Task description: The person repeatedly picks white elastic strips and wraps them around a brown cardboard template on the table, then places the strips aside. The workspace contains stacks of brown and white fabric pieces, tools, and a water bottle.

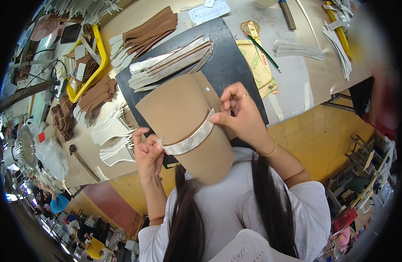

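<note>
Curved tan leather panel [183, 118] held upright above the desk [292, 78] edge, close to the person's chest; a pale silvery strip [190, 140] lies across its front. Left hand [148, 153], fingers pinching the strip's left end; right hand [240, 114], fingers pinching its right end against the panel. Behind, a black mat [229, 61] carries stacked strips [170, 63], with scissors [249, 29] beside
</note>
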The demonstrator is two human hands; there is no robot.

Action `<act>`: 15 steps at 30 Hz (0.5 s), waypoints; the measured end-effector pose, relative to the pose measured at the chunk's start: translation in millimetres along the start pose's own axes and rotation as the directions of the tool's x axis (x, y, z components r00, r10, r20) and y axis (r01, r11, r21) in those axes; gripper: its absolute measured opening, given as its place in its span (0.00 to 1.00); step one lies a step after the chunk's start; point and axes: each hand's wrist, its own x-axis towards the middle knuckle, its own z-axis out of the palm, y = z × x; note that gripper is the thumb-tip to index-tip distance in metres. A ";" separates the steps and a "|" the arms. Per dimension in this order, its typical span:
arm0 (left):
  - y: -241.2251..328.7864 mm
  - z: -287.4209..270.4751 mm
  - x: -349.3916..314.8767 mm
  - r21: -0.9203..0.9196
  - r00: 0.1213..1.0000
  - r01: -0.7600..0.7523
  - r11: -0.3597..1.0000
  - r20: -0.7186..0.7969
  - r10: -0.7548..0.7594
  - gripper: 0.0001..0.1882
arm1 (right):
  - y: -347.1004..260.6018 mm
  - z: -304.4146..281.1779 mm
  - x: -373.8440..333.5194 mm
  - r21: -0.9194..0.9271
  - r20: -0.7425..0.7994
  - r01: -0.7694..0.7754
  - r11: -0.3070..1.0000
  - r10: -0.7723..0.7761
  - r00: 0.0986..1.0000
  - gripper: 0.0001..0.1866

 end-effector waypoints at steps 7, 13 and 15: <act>3.3 -1.4 -0.4 -0.001 1.000 0.030 1.000 0.003 -0.030 0.28 | 13.5 5.2 -22.9 -0.496 0.165 0.463 0.735 -0.443 0.881 0.18; -1.7 12.9 -2.8 0.025 0.998 -0.037 0.999 -0.053 0.039 0.29 | 4.1 -9.6 -30.5 -0.606 0.376 0.531 0.592 -0.375 0.847 0.29; 4.7 2.9 -3.3 0.018 0.997 -0.037 0.999 0.074 0.036 0.28 | -4.1 -17.8 -26.8 -0.582 0.307 0.496 0.644 -0.391 0.868 0.32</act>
